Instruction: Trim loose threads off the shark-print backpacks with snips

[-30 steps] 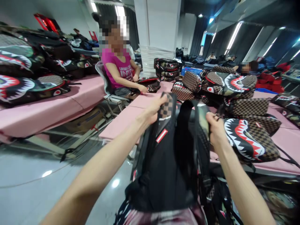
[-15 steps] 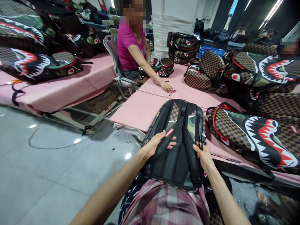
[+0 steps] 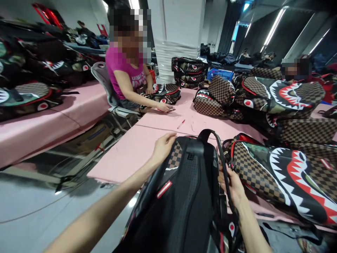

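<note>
A black backpack (image 3: 184,196) with checkered and camo panels leans back-side up from my lap against the edge of the pink table (image 3: 131,151). My left hand (image 3: 162,147) grips its upper left shoulder near the top. My right hand (image 3: 233,186) is closed on the right shoulder strap along the bag's right side. The carry handle (image 3: 207,133) arches at the top between my hands.
A shark-mouth backpack (image 3: 284,175) lies just right of mine, with more piled behind it (image 3: 263,95). A person in a pink shirt (image 3: 126,75) sits across the table handling a bag. A red pen (image 3: 181,123) lies mid-table. Another pink table (image 3: 39,119) with bags stands left.
My view rose from the lap. My left hand moved from the middle of the bag's back up to its top shoulder. The right hand stays at the right strap. The bag's top tilted up.
</note>
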`<move>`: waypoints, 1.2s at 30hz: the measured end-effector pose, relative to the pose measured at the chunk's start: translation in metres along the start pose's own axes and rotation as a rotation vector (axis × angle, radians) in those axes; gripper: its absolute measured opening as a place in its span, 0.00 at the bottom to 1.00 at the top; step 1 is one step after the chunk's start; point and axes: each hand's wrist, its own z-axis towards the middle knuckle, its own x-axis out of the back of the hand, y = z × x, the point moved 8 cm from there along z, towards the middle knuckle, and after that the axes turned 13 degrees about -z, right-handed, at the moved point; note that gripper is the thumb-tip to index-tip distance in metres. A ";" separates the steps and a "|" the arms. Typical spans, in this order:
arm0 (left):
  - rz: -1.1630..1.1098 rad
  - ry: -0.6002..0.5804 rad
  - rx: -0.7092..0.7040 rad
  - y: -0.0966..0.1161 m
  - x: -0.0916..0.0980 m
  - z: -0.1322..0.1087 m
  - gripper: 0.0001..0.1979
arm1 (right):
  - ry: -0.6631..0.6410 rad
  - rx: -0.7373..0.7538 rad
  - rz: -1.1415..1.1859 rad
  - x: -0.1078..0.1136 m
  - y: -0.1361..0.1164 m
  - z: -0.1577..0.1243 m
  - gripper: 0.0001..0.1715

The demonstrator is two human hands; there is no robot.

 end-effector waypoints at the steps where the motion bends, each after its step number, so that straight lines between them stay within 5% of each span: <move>1: 0.040 -0.047 -0.014 -0.001 -0.021 0.023 0.17 | -0.054 -0.020 0.073 -0.003 -0.005 0.011 0.11; 6: 0.124 -0.317 -0.070 -0.026 -0.132 0.096 0.20 | -0.094 -0.059 0.294 0.006 -0.004 0.040 0.11; 10: 0.037 -0.776 -0.195 -0.033 -0.210 0.103 0.23 | -0.114 -0.070 0.356 0.007 0.005 0.041 0.13; 13: 0.019 -0.985 -0.145 -0.040 -0.238 0.105 0.15 | -0.127 -0.055 0.318 0.008 0.006 0.043 0.16; 16: 0.143 -1.007 -0.123 -0.047 -0.247 0.110 0.16 | -0.081 -0.076 0.082 0.022 0.005 0.043 0.17; 20: 0.238 -0.957 -0.128 -0.048 -0.247 0.112 0.24 | 0.189 -0.071 -0.276 0.064 -0.009 0.028 0.22; 22: 0.220 -0.942 -0.107 -0.048 -0.246 0.111 0.24 | 0.214 -0.041 -0.339 0.072 -0.015 0.020 0.24; 36: 0.204 -0.869 -0.069 -0.047 -0.242 0.104 0.22 | 0.288 -0.056 -0.220 0.081 0.009 0.009 0.21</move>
